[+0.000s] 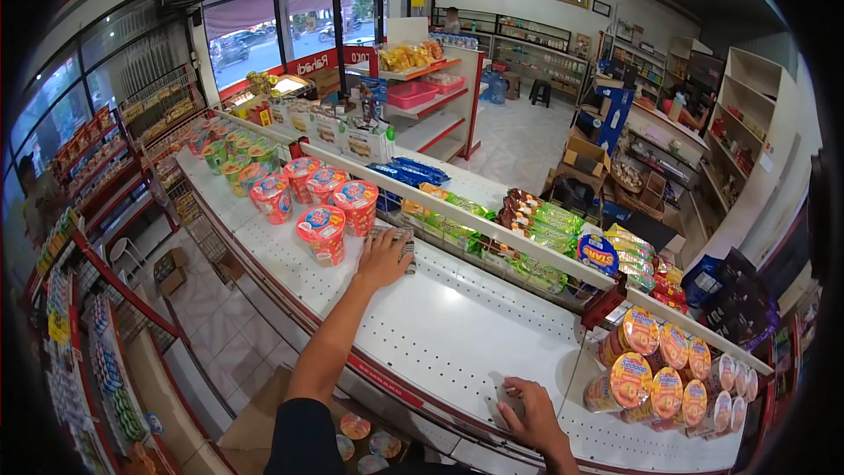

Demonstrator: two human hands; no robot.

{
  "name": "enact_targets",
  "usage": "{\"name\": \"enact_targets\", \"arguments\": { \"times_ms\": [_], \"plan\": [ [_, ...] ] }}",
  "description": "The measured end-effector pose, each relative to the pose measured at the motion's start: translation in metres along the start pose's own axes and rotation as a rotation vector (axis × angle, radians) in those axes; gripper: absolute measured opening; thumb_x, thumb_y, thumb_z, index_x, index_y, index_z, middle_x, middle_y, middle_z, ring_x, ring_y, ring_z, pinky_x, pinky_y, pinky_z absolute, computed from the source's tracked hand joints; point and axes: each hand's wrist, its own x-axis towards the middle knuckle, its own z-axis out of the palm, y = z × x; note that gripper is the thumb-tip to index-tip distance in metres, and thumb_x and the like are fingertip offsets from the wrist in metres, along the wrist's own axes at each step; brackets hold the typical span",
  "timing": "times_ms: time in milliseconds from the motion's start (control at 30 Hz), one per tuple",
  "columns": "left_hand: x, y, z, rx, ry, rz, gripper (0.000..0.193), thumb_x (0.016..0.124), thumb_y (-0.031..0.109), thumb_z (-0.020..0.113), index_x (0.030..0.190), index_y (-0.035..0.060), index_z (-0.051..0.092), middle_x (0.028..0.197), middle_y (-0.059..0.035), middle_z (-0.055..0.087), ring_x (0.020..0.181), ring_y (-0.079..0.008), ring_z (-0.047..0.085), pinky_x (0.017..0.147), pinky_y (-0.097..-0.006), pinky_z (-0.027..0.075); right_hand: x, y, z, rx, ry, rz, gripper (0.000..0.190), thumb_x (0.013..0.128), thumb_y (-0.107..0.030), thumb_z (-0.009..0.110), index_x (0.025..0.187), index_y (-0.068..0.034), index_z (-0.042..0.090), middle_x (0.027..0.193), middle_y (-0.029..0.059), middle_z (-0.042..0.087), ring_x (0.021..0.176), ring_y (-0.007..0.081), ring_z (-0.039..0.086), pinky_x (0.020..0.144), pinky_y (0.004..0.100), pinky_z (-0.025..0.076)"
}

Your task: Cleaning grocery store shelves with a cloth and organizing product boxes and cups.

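Note:
My left hand (384,260) lies flat on a folded checkered cloth (409,257), pressing it on the white perforated metal shelf (455,316). Red instant noodle cups (321,235) stand just left of that hand, with green cups (231,161) farther along. Over the shelf's front part, my right hand (533,412) hovers or rests lightly with its fingers apart and nothing in them. To its right stand orange-lidded noodle cups (630,379) in rows. Whether the right fingertips touch the shelf is hard to tell.
A white rail (501,224) runs along the shelf's back, with green snack packs (455,211) and blue packs (409,171) behind it. Below the front edge, an open carton holds more cups (356,427). Stocked racks (109,369) stand at left. People are visible farther off.

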Motion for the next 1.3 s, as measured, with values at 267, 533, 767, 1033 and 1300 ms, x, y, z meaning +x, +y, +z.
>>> {"name": "enact_targets", "arguments": {
  "times_ms": [267, 533, 767, 1033, 1300],
  "plan": [
    [-0.015, 0.072, -0.009, -0.311, -0.258, 0.504, 0.045, 0.095, 0.037, 0.058, 0.136, 0.0192, 0.056, 0.148, -0.0164, 0.043, 0.139, -0.0354, 0.037, 0.117, -0.0495, 0.027, 0.005, 0.012, 0.001, 0.170, 0.052, 0.148, 0.047, 0.086, -0.010, 0.073, 0.127, 0.001, 0.052, 0.104, 0.0163, 0.069, 0.089, 0.0271, 0.067, 0.080, 0.0362, 0.054],
    [0.030, -0.011, -0.004, -0.097, -0.083, 0.131, 0.062, 0.099, 0.046, 0.050, 0.150, 0.0124, 0.040, 0.148, -0.0246, 0.042, 0.140, -0.0412, 0.035, 0.117, -0.0478, 0.026, 0.003, 0.003, -0.003, 0.051, 0.125, 0.059, 0.029, 0.085, -0.014, 0.073, 0.111, -0.005, 0.065, 0.098, 0.0127, 0.068, 0.090, 0.0294, 0.065, 0.083, 0.0385, 0.046],
    [0.006, 0.049, 0.017, -0.040, -0.162, 0.242, 0.068, 0.097, 0.044, 0.049, 0.146, -0.0014, 0.039, 0.149, -0.0221, 0.042, 0.144, -0.0367, 0.032, 0.119, -0.0500, 0.022, -0.001, 0.007, 0.000, 0.042, 0.238, -0.031, 0.020, 0.083, -0.013, 0.072, 0.103, -0.010, 0.067, 0.097, 0.0076, 0.069, 0.089, 0.0272, 0.063, 0.081, 0.0378, 0.044],
    [-0.070, 0.241, 0.008, -0.243, -0.373, 0.764, 0.066, 0.099, 0.047, 0.047, 0.153, 0.0115, 0.033, 0.158, -0.0162, 0.030, 0.148, -0.0339, 0.025, 0.121, -0.0495, 0.016, 0.000, 0.012, 0.004, -0.062, 0.245, -0.154, 0.018, 0.082, -0.016, 0.074, 0.098, -0.010, 0.067, 0.096, 0.0036, 0.070, 0.090, 0.0231, 0.065, 0.084, 0.0369, 0.043],
    [-0.034, 0.111, 0.005, -0.205, 0.023, 0.491, 0.052, 0.089, 0.031, 0.065, 0.133, 0.0052, 0.054, 0.133, -0.0186, 0.054, 0.128, -0.0382, 0.047, 0.111, -0.0474, 0.035, -0.001, 0.012, 0.007, -0.045, 0.247, -0.158, 0.015, 0.082, -0.015, 0.074, 0.096, -0.012, 0.069, 0.095, 0.0003, 0.070, 0.088, 0.0192, 0.064, 0.085, 0.0371, 0.041]
  ]
}}
